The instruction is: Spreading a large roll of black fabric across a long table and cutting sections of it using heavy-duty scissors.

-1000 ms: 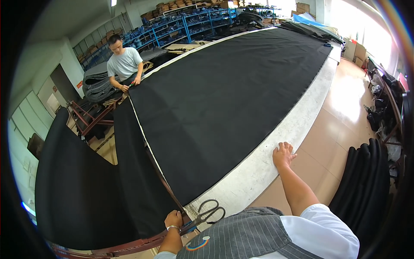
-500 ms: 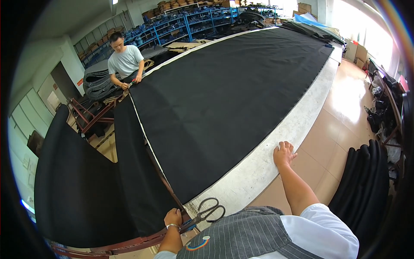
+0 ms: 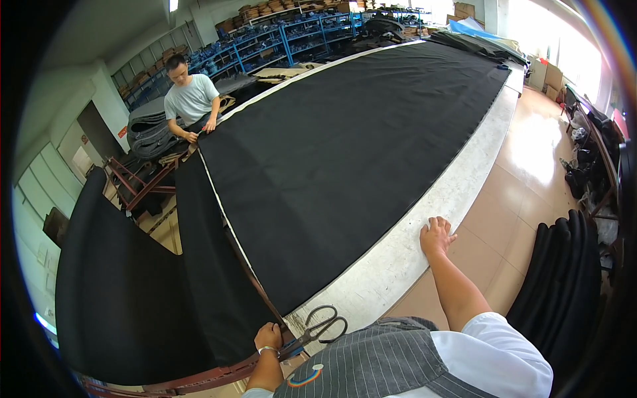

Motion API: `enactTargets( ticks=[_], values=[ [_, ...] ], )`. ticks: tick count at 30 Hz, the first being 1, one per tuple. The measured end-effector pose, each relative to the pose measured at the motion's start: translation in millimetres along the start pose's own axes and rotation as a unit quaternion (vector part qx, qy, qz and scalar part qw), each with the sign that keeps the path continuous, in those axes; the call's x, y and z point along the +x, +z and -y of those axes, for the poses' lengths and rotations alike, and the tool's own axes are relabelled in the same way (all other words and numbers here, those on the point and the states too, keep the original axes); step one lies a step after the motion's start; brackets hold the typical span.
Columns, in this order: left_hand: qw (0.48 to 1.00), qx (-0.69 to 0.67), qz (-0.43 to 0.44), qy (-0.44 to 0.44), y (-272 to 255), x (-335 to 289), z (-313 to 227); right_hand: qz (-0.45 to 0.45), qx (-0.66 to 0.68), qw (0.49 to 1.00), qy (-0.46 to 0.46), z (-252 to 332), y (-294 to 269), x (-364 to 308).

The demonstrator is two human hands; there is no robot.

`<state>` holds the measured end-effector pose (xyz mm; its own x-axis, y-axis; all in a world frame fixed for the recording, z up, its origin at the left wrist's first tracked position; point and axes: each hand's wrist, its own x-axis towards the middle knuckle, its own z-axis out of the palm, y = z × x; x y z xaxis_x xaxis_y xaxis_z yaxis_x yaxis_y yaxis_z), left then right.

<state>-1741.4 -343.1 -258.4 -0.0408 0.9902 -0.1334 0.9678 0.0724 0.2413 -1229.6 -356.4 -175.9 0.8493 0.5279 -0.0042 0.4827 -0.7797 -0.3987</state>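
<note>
A wide black sheet of material (image 3: pixel 345 159) lies spread over a long white table (image 3: pixel 398 242). My right hand (image 3: pixel 436 237) rests on the table's pale near margin with its fingers spread, holding nothing. At the near left corner my left hand (image 3: pixel 268 336) is closed at the edge of the hanging black material (image 3: pixel 219 292); what its fingers grip is hidden. Just right of that hand, large dark scissors (image 3: pixel 320 328) lie on the table corner, loop handles outward. Across the table's left end, a co-worker (image 3: pixel 192 99) bends with both hands at the far corner of the sheet.
A big black roll (image 3: pixel 79 265) stands at the left, beside a dark red metal frame (image 3: pixel 142 182). Several black rolls (image 3: pixel 557 272) lie on the tiled floor to the right. Blue shelving (image 3: pixel 285 40) lines the back; a cluttered rack (image 3: pixel 597 152) runs along the right.
The co-worker's hands have shifted slightly at the far corner, and the small red-handled tool there shows less. My view has tilted a little; my own hands stay in place.
</note>
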Motion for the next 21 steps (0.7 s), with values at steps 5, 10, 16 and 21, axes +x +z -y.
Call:
enactTargets(
  ticks=[5, 10, 16, 21],
  values=[
    [1.000, -0.012, -0.015, 0.006, -0.7, -1.4, -0.9, -0.006, -0.004, 1.000, -0.002, -2.2, 3.7, 2.1],
    [1.000, -0.006, -0.006, -0.003, -1.4, -0.8, -1.6, -0.006, -0.003, 1.000, -0.002, -2.4, 3.4, 2.1],
    [1.000, -0.004, -0.010, 0.000, -0.2, -0.5, 0.3, -0.006, 0.003, 1.000, -0.006, -2.6, 2.1, 0.0],
    [1.000, -0.005, -0.014, 0.004, 2.5, 0.2, 1.8, -0.001, -0.003, 1.000, -0.002, -2.1, 1.4, 1.0]
  ],
)
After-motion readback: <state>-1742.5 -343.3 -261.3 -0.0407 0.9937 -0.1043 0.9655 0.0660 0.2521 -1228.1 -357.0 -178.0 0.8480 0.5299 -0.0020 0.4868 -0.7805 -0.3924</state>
